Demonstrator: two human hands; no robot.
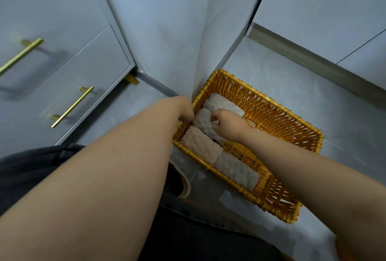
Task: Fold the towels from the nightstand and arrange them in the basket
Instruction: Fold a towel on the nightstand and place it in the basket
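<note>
the basket (282, 118) sits on the floor (313, 72) in a corner, with folded towels (200, 145) in a row inside. the right hand (225, 122) pinches the white towel (202, 121) with curled fingers. the left hand (186, 112) is at the basket's rim, its fingers hidden, so its grip cannot be told.

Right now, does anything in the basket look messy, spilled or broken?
Nothing looks spilled or broken. Four folded towels lie neatly in the basket: the pink towel and three white ones. The right hand pinches the middle white towel; the left hand reaches in beside it, fingers hidden.
</note>
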